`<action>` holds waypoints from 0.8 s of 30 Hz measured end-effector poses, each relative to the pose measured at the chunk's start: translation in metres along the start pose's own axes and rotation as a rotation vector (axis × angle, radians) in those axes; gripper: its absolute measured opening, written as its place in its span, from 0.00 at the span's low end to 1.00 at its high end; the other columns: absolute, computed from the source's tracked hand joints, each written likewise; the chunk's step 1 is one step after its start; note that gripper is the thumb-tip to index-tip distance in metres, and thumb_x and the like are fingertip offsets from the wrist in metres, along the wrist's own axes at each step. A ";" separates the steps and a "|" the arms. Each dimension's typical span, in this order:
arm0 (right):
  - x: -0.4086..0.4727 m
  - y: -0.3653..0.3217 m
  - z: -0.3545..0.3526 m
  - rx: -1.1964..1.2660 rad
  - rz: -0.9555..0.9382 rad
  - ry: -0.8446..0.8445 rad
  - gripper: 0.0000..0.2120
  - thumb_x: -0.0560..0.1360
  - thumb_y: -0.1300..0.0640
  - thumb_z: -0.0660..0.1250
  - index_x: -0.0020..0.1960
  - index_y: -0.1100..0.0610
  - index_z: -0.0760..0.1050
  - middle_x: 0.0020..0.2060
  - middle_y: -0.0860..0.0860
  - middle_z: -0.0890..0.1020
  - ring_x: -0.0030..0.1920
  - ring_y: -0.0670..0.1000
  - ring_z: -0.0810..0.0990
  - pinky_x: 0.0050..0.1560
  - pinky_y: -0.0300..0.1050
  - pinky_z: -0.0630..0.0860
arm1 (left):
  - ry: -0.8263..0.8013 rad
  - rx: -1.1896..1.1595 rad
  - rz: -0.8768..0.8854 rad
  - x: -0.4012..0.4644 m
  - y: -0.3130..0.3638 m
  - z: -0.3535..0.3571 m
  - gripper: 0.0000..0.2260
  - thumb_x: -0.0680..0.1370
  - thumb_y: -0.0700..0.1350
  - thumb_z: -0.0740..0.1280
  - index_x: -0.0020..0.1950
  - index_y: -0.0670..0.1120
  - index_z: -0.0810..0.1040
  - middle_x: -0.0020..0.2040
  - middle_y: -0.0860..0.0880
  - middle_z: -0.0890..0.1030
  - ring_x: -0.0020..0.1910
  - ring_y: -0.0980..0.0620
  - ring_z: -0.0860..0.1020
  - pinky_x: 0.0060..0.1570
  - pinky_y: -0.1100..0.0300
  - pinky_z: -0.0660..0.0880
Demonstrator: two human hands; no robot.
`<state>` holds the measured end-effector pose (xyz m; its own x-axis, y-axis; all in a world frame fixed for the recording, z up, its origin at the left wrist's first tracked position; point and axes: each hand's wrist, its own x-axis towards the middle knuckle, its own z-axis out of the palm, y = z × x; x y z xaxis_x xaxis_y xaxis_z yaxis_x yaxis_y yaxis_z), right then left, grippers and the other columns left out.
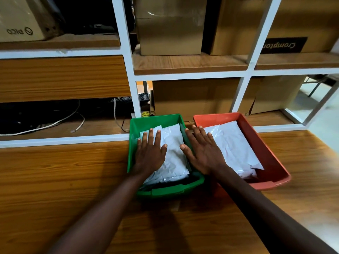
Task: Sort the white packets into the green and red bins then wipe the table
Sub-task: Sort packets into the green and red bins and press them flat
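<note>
The bare bench [55, 180] shows no cloth, and with both hands' fingers splayed flat, left hand [149, 154] pressing the green bin's packets [174, 153], right hand [203, 153] across both bins' rims, a hard push could skid the green bin [170, 190] or red bin [271, 162].

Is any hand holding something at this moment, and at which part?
Nothing is held. The left hand lies flat, fingers spread, on the packets in the green bin; the right hand is spread flat over the gap beside the red bin.

left hand [149, 154] hides part of the packets [174, 153] — forearms cut off below.
</note>
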<state>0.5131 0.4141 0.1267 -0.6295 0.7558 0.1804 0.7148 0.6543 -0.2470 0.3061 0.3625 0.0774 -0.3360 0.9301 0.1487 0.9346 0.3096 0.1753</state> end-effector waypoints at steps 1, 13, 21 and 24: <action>-0.001 -0.001 0.000 0.009 0.005 0.016 0.34 0.81 0.33 0.42 0.82 0.49 0.50 0.82 0.52 0.51 0.82 0.53 0.45 0.80 0.55 0.45 | 0.040 -0.018 0.016 -0.007 0.004 -0.006 0.33 0.80 0.62 0.40 0.82 0.48 0.51 0.82 0.41 0.53 0.80 0.38 0.53 0.76 0.40 0.52; -0.057 -0.010 -0.007 0.076 0.044 0.371 0.25 0.82 0.42 0.57 0.71 0.56 0.74 0.70 0.56 0.76 0.71 0.58 0.74 0.69 0.55 0.72 | 0.250 -0.290 0.195 -0.112 0.048 -0.048 0.26 0.81 0.58 0.55 0.77 0.49 0.67 0.78 0.47 0.66 0.79 0.47 0.60 0.77 0.45 0.58; -0.110 0.027 0.005 0.024 0.142 0.475 0.21 0.80 0.45 0.64 0.66 0.58 0.79 0.65 0.56 0.81 0.67 0.57 0.78 0.63 0.56 0.77 | 0.284 -0.373 0.203 -0.136 0.084 -0.023 0.22 0.79 0.55 0.60 0.68 0.44 0.78 0.71 0.46 0.76 0.73 0.46 0.71 0.71 0.44 0.67; -0.123 0.049 -0.001 0.033 0.156 0.435 0.23 0.80 0.44 0.63 0.68 0.58 0.77 0.66 0.56 0.80 0.68 0.57 0.77 0.63 0.58 0.77 | 0.275 -0.387 0.207 -0.139 0.111 -0.021 0.23 0.80 0.56 0.59 0.69 0.44 0.77 0.71 0.45 0.76 0.73 0.45 0.70 0.72 0.43 0.67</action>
<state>0.6262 0.3530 0.0937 -0.3231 0.7908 0.5198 0.7763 0.5356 -0.3323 0.4543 0.2632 0.0966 -0.2154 0.8617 0.4595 0.8904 -0.0199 0.4547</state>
